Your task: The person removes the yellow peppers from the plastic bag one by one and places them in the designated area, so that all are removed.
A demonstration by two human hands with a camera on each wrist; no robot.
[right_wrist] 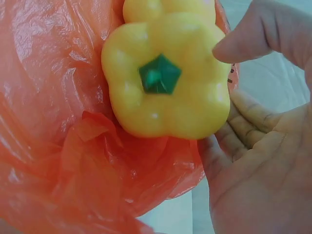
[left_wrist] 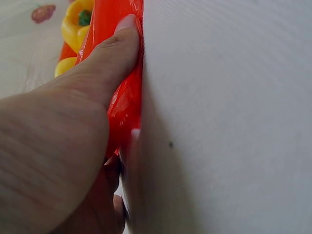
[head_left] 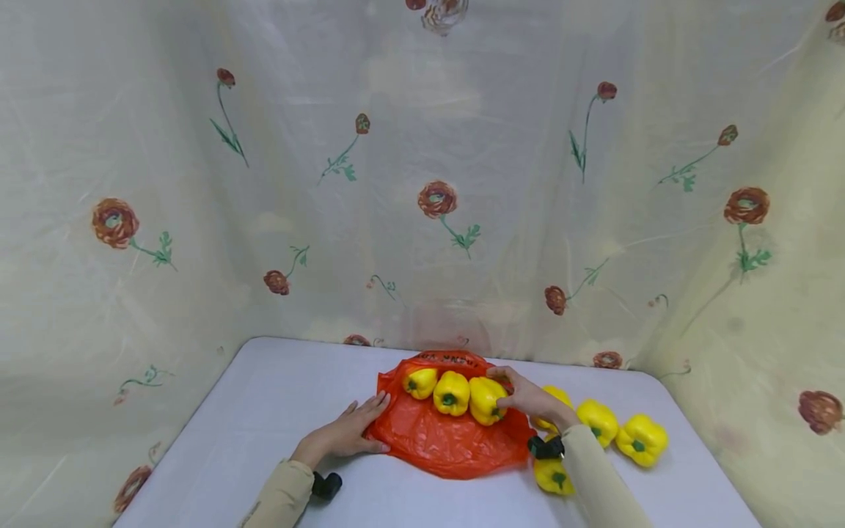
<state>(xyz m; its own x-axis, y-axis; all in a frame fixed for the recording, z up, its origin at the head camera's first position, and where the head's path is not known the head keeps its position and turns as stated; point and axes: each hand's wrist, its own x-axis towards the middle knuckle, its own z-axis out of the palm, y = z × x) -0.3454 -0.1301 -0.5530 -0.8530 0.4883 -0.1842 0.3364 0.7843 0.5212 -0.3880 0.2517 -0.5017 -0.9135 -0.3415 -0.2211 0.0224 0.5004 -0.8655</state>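
Observation:
A red plastic bag (head_left: 449, 449) lies spread on the table. Three yellow bell peppers sit in a row on its far part: a left one (head_left: 420, 382), a middle one (head_left: 452, 391) and a right one (head_left: 485, 400). My right hand (head_left: 532, 400) grips the right pepper, thumb on one side and fingers round the other; the right wrist view shows this pepper's (right_wrist: 124, 58) green stem end. With fingers spread, my left hand (head_left: 345, 433) rests on the bag's left edge. In the left wrist view its thumb (left_wrist: 114, 53) lies straight along the red plastic.
Several more yellow peppers are to the right of the bag, among them one (head_left: 597, 422) beside the right forearm, one (head_left: 642, 440) farther right and one (head_left: 554, 477) near the bag's right corner. The white table (head_left: 264, 396) ends at a flowered curtain (head_left: 495, 257) behind and at both sides.

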